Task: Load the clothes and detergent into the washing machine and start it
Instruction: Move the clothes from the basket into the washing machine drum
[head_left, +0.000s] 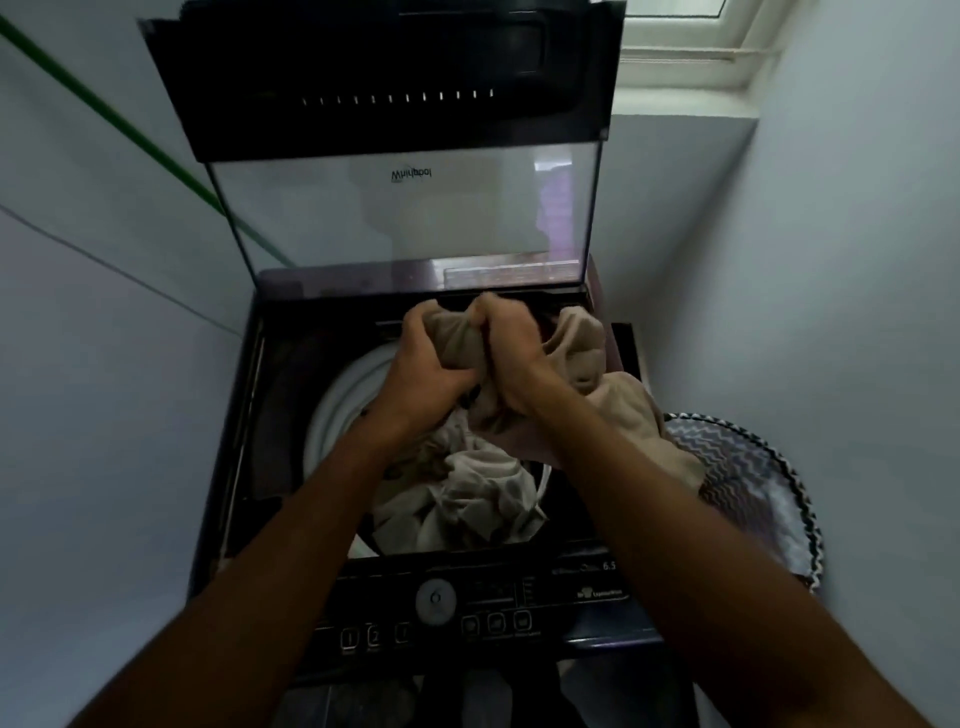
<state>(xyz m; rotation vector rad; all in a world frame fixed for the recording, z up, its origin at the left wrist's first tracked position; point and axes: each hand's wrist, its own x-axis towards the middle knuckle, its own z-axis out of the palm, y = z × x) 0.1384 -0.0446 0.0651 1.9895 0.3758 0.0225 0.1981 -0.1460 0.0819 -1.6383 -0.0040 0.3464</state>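
A dark top-loading washing machine stands in front of me with its glass lid raised upright. Both hands hold a bunched beige garment above the drum opening. My left hand grips its left part and my right hand grips the middle; the rest of the cloth trails to the right over the machine's edge. Light-coloured clothes lie inside the white-rimmed drum. The control panel with a round dial and several buttons runs along the near edge. No detergent is visible.
A laundry basket with a zigzag-patterned lining stands right of the machine. Pale walls close in on both sides. A window frame sits at the upper right, and a green line crosses the left wall.
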